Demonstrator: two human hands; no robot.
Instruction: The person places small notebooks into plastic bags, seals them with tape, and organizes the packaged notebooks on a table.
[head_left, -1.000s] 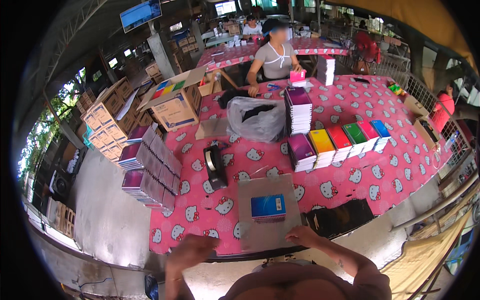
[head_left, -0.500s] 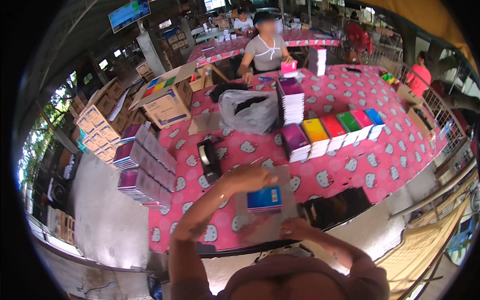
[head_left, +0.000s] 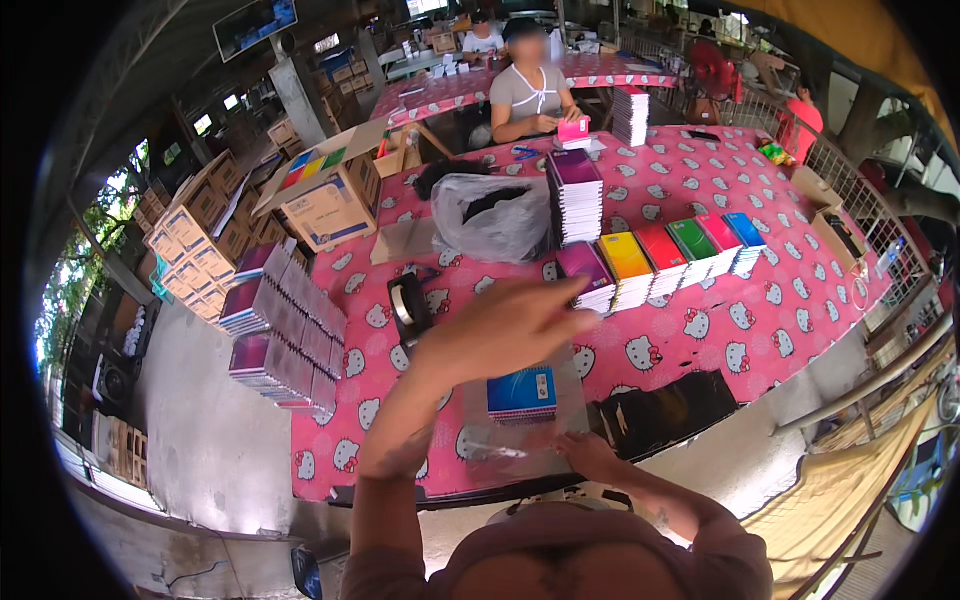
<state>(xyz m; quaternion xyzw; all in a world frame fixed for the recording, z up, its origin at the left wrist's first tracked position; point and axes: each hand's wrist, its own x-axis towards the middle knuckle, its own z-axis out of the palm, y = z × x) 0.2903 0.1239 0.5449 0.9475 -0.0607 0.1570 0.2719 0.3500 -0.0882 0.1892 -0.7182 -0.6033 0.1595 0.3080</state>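
My left hand (head_left: 515,325) is raised over the table, fingers stretched toward the front purple notebook stack (head_left: 585,275), holding nothing I can see. Below it lies a blue spiral notebook (head_left: 522,393) on clear plastic (head_left: 500,440) that spreads toward the near table edge. My right hand (head_left: 587,455) is low at the right side of this plastic, its fingers closed on the plastic's edge. A black tape dispenser (head_left: 408,308) stands beyond my left forearm.
Notebook stacks in yellow (head_left: 627,268), red, green, pink and blue run rightward. A taller purple stack (head_left: 575,195) and a plastic bag (head_left: 490,215) stand behind. Bundled notebooks (head_left: 280,365) sit at left. A black flat piece (head_left: 668,415) lies at right. A co-worker (head_left: 528,90) sits opposite.
My left hand has moved up and right from above the blue notebook toward the purple stack, its fingers extending. My right hand stays near the plastic. The co-worker's hands have come together at a pink notebook.
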